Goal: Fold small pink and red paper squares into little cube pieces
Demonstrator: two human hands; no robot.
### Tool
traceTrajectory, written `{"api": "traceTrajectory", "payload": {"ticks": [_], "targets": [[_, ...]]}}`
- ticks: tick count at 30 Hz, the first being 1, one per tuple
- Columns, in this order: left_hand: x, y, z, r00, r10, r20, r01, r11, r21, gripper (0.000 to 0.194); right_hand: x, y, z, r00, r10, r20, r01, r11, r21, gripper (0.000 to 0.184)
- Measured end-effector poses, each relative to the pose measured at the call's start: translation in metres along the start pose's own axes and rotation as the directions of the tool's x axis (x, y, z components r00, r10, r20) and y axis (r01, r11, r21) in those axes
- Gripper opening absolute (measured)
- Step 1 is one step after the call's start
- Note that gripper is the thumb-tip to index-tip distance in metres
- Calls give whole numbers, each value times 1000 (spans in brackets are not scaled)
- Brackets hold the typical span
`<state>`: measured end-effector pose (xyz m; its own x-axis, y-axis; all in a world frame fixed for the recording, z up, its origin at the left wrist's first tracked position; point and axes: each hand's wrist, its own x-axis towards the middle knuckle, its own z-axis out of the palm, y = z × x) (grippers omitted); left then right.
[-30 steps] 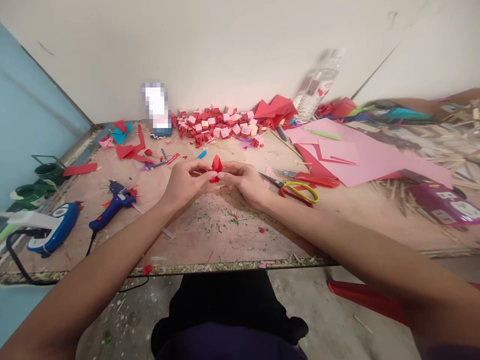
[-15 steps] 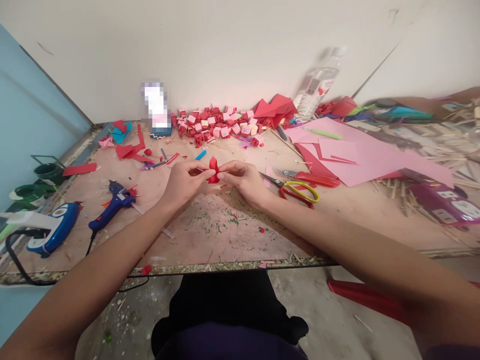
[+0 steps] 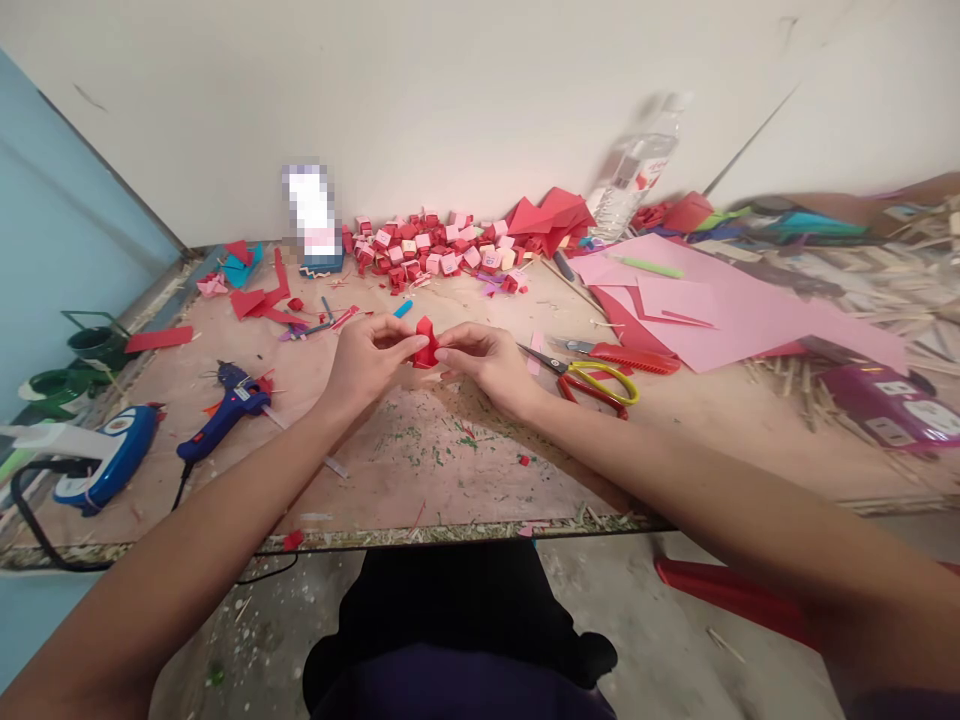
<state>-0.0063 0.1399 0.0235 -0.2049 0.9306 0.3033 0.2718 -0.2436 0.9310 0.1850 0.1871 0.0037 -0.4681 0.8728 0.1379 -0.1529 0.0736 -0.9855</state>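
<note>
A small folded piece of red paper (image 3: 426, 345) is held up between my two hands, over the middle of the table. My left hand (image 3: 373, 360) pinches its left side between thumb and fingers. On the opposite side, the thumb and fingertips of my right hand (image 3: 480, 362) close on its right edge. The paper stands upright with a pointed top, and its folds are partly covered by my fingers. Behind my hands lies a heap of small pink and red paper boxes (image 3: 420, 250). Scissors (image 3: 574, 378) with yellow and red handles rest right of my right hand.
A red-handled cutter (image 3: 634, 357) and pink paper sheets (image 3: 750, 300) lie to the right. Blue glue guns, one (image 3: 225, 410) nearer my left forearm and another (image 3: 112, 460) farther left, have cords. At the back stand a blurred phone (image 3: 313, 215) and a water bottle (image 3: 637, 170).
My left hand has shifted slightly left and turned a little. The red paper has tilted slightly and its top has dropped a touch. The things on the table have not moved.
</note>
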Motion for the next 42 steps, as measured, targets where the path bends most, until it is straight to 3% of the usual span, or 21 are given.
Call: {"api": "traceTrajectory", "payload": {"ticks": [7,12,18,24,29,34,42], "targets": [[-6,5,3,1000,-10,9,10,1000,-12,31,0,-3,1,998,15,54,-15,1000,4,48],[-7,5,4,999,4,46,-5,1000,18,27,-1,-4,2,994,34,101,-23,993,-113,28],[-4,3,4,991,3,130,-1,1000,-10,29,1,1,2,997,1,72,11,985,-173,34],[-4,2,4,990,-15,140,18,1000,-19,33,0,0,1,998,-28,60,37,988,-149,36],[-4,1,3,987,-29,157,42,996,-81,24,0,-2,1,999,-34,28,38,991,-131,32],[-3,3,2,978,-70,197,82,995,-53,28,-1,-1,1,999,-36,9,37,990,-134,30],[-2,1,2,969,-44,244,52,998,-26,34,0,2,-1,997,-59,44,66,983,-170,22]]}}
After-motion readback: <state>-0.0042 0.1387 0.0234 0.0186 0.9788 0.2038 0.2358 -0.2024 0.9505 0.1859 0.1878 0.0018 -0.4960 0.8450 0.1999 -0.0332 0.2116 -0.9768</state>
